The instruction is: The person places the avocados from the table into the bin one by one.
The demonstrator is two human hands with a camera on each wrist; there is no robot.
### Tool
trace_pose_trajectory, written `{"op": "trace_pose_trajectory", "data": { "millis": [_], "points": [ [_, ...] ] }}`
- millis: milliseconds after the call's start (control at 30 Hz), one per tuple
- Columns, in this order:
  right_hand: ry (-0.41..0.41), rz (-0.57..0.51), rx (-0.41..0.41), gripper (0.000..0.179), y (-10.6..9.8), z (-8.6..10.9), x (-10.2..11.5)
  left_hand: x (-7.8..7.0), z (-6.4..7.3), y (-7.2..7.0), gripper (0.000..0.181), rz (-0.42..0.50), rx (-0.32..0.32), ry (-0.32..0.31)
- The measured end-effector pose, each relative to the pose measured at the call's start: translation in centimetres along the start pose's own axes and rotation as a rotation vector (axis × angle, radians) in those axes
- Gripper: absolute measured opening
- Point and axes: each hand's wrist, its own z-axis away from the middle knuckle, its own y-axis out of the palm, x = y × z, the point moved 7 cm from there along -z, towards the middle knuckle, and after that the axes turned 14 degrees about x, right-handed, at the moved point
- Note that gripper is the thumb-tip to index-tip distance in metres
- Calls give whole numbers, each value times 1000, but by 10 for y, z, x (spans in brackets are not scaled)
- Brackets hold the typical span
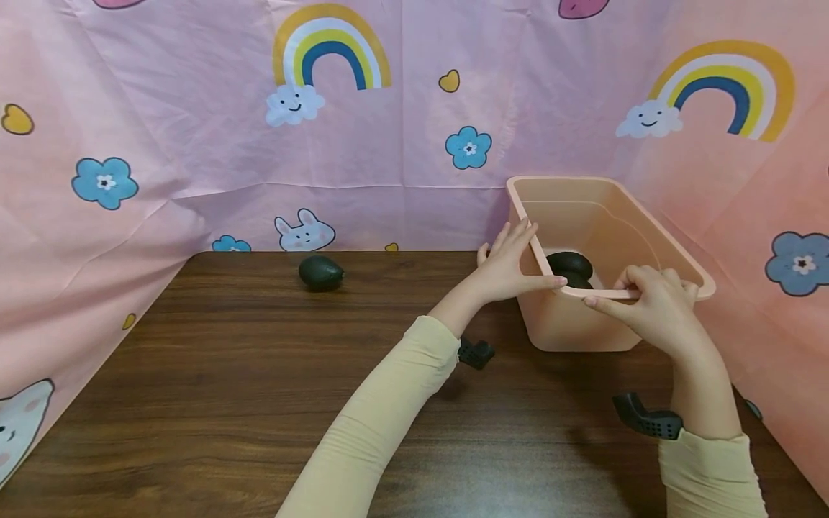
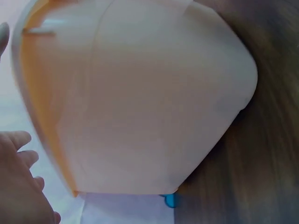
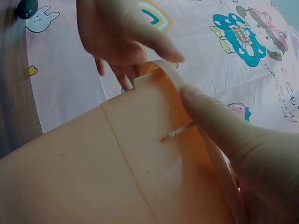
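Observation:
A peach plastic bin (image 1: 576,324) stands at the right rear of the table. My right hand (image 1: 663,309) grips its near rim, thumb outside and fingers over the inner side; the right wrist view shows the thumb (image 3: 210,109) pressed along the lip. At the bin's left near corner is my left hand (image 1: 508,266), its fingers spread and straight along the left rim and its thumb reaching across the corner. Inside the bin two dark green avocados (image 1: 570,263) lie together, partly hidden by the near wall. Another avocado (image 1: 321,273) lies on the table, well left of both hands.
The brown wooden table (image 1: 227,388) meets a pink patterned cloth (image 1: 401,144) at the back and sides. Black wrist mounts (image 1: 648,417) sit on both forearms. The bin's right side stands close to the right-hand cloth.

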Motion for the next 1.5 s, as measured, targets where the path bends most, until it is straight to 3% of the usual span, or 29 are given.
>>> {"op": "trace_pose_trajectory", "data": {
  "millis": [233, 700, 967, 1500],
  "points": [
    [-2, 2, -7, 39, -1, 1, 0, -1, 10, -11, 110, -57, 5, -11],
    [-3, 2, -22, 38, 0, 3, 1, 16, 30, -21, 112, -25, 4, 20],
    [-8, -1, -26, 38, 0, 3, 2, 26, 42, -19, 110, -4, 9, 21],
    [-16, 3, -31, 38, -1, 2, 2, 51, 64, -21, 109, 45, -109, 3]
  ]
}}
